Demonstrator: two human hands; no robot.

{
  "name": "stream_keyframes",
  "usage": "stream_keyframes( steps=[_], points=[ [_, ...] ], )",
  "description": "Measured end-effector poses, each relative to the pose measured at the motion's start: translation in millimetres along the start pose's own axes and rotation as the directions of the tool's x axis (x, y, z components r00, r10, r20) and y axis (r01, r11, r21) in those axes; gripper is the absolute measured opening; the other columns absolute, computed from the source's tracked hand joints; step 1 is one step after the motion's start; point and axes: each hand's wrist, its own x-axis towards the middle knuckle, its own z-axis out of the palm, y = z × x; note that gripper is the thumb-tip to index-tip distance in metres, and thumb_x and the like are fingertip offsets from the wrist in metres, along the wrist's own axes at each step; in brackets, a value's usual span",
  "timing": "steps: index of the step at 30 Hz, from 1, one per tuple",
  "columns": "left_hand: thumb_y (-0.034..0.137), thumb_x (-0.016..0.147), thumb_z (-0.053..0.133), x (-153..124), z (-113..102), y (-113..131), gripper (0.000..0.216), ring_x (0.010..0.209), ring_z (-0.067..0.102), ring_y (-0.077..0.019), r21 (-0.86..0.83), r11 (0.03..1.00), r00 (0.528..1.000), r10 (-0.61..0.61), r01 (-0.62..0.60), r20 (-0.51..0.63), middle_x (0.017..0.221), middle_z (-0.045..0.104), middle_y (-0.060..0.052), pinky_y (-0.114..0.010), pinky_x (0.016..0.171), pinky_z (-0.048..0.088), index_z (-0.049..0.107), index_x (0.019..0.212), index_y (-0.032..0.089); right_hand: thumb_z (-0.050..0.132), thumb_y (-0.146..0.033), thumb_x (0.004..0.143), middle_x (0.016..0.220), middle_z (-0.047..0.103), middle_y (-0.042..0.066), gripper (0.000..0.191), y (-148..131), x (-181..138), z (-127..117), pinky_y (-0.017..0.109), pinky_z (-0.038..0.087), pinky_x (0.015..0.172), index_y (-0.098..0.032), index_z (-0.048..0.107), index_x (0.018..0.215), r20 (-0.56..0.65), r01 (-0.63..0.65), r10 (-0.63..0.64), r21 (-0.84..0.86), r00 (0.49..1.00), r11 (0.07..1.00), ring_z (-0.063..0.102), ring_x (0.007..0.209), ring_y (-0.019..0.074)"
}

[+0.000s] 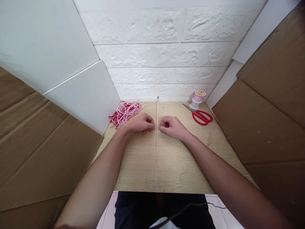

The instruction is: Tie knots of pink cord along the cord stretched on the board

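Observation:
A pale pink cord (156, 159) runs straight down the middle of the wooden table, from a small nail (158, 97) at the wall to the front edge. Its far part is a knotted pink and white braid (157, 111). My left hand (143, 123) is pinched just left of the braid's near end, on a thin strand. To the right of the cord, my right hand (173, 126) pinches a thin strand too, thumb against forefinger. Both strands meet at the cord between my hands; the fingertips hide their ends.
A tangled pile of red and pink cords (126, 112) lies at the back left. Red-handled scissors (202, 117) rest at the back right, near stacked thread spools (198, 98). Cardboard panels (269, 117) stand on both sides, and a white brick-patterned wall (164, 54) rises behind.

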Motion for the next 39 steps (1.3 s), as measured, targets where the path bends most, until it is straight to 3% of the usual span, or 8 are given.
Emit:
stream_keyframes(
  steps=[5, 8, 11, 22, 39],
  points=[
    [0.024, 0.076, 0.055, 0.9, -1.1, 2.4, 0.019, 0.057, 0.056, -0.0077, -0.071, 0.995, 0.986, 0.052, -0.064, -0.161, 0.076, 0.064, -0.002, -0.018, 0.052, 0.038, 0.065, 0.087, 0.013, 0.056, -0.018, 0.074, 0.066, 0.056, -0.001, 0.009, -0.5, -0.6, -0.4, 0.023, 0.034, 0.059, -0.016, 0.057, 0.065, 0.014, -0.009, 0.009, 0.015, 1.0, 1.0, 0.048, 0.062, 0.0107],
    [0.023, 0.076, 0.055, 2.7, -0.3, 1.6, 0.02, 0.063, 0.057, -0.0077, -0.116, 0.985, 0.987, 0.112, -0.125, -0.112, 0.087, 0.067, -0.003, -0.018, 0.056, 0.041, 0.065, 0.091, 0.014, 0.056, -0.018, 0.074, 0.065, 0.055, -0.001, 0.01, 0.5, -0.4, -0.3, 0.023, 0.033, 0.058, -0.016, 0.056, 0.064, 0.018, 0.005, -0.005, 0.003, 1.0, 1.0, 0.048, 0.061, 0.0105],
    [0.023, 0.076, 0.055, 4.0, 0.0, -1.4, 0.02, 0.067, 0.057, -0.0089, -0.086, 0.985, 0.986, 0.146, -0.153, -0.074, 0.081, 0.067, -0.003, -0.018, 0.061, 0.042, 0.069, 0.086, 0.013, 0.056, -0.018, 0.074, 0.066, 0.057, -0.001, 0.009, 1.2, -0.1, -0.2, 0.024, 0.033, 0.058, -0.016, 0.058, 0.065, 0.022, 0.015, -0.015, 0.003, 1.0, 1.0, 0.049, 0.061, 0.0105],
    [0.022, 0.074, 0.058, 5.5, -1.0, -7.9, 0.027, 0.069, 0.058, -0.0108, -0.043, 0.991, 0.992, 0.124, -0.125, -0.025, 0.083, 0.071, -0.004, -0.02, 0.062, 0.043, 0.078, 0.089, 0.014, 0.056, -0.02, 0.075, 0.066, 0.059, -0.001, 0.011, 1.6, -0.5, -1.3, 0.024, 0.034, 0.056, -0.014, 0.064, 0.068, 0.035, 0.011, -0.012, 0.041, 0.999, 0.999, 0.05, 0.061, 0.0104],
    [0.031, 0.075, 0.074, 1.4, -2.3, -6.9, 0.028, 0.079, 0.063, -0.0122, -0.103, 0.988, 0.993, 0.118, -0.115, 0.021, 0.09, 0.073, -0.005, -0.02, 0.071, 0.046, 0.078, 0.097, 0.015, 0.056, -0.021, 0.076, 0.066, 0.06, -0.001, 0.014, 4.5, 0.4, -2.8, 0.023, 0.033, 0.055, -0.014, 0.068, 0.072, 0.064, -0.002, -0.003, 0.078, 0.998, 0.997, 0.048, 0.06, 0.0098]
  ],
)
